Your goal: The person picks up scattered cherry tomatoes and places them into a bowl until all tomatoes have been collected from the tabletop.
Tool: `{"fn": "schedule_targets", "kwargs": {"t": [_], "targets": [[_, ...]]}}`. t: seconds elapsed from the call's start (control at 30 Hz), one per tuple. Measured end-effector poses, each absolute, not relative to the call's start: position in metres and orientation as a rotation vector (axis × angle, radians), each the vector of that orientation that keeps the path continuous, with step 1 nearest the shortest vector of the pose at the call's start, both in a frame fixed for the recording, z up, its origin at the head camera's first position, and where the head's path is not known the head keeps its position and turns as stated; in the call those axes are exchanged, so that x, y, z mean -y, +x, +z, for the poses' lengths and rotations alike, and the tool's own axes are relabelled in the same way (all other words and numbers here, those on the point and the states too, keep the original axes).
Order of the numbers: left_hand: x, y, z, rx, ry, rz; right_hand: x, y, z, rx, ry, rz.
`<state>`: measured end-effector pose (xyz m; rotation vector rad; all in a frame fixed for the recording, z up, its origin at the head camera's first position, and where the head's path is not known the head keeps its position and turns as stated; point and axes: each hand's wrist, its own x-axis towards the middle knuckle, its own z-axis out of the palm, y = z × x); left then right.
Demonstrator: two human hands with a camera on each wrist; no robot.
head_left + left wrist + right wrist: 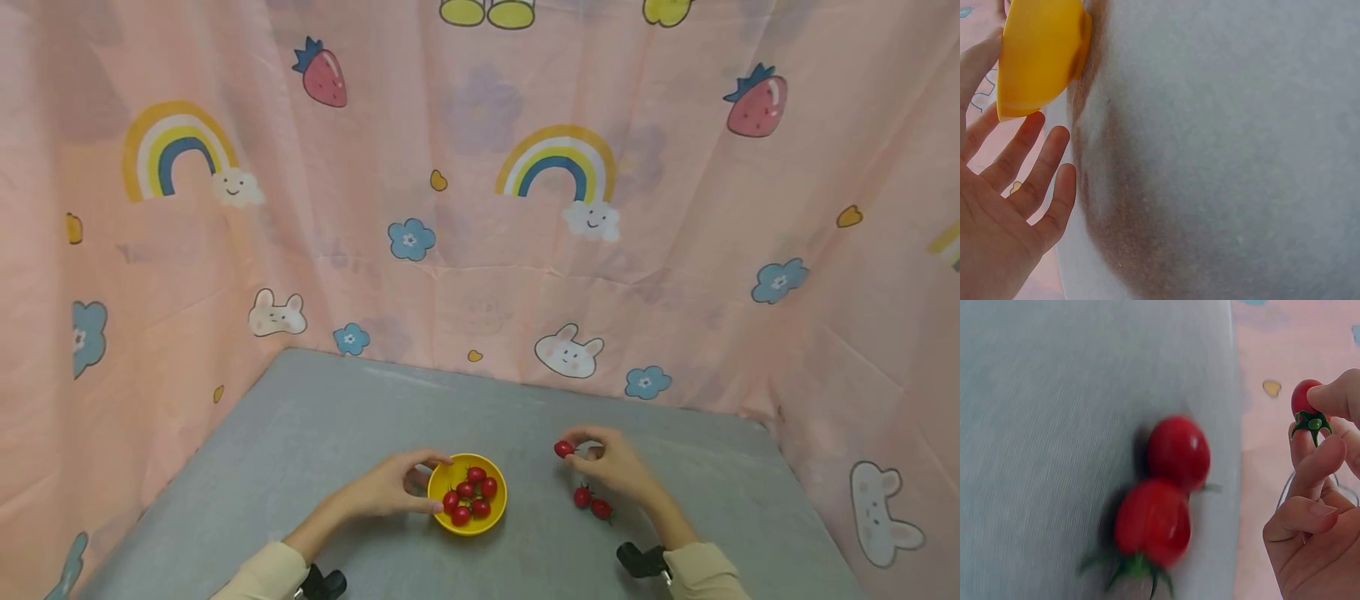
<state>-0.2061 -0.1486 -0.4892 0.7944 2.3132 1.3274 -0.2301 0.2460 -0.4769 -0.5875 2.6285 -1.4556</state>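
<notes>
A yellow bowl [501,517] stands on the table with several red cherry tomatoes [465,490] inside. My left hand [390,485] holds the bowl from its left side, thumb and fingers set apart along the rim; in the left wrist view the bowl's outer wall [1041,56] shows beside the fingers. To the right of the bowl, my right hand [611,460] pinches one cherry tomato [564,449] between thumb and fingers, its green calyx plain in the right wrist view. Two more cherry tomatoes, one [1179,453] behind the other [1152,524], lie on the table below that hand.
The grey table [360,400] extends around the bowl. Behind it and at both sides hangs a pink curtain [480,300] printed with rainbows, strawberries and rabbits. Black wrist mounts [641,560] sit at both sleeves.
</notes>
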Motion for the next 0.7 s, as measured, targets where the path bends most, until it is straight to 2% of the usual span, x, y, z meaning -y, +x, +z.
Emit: {"fn": "schedule_targets", "kwargs": {"t": [0.33, 0.7], "targets": [[0.148, -0.206, -0.488, -2.312, 0.806, 1.331, -0.214, -0.231, -0.472, -2.631, -0.593, -1.410], [0.147, -0.205, -0.488, -2.317, 0.833, 1.335, -0.187, -0.230, -0.467, -2.525, -0.776, -1.449]]}}
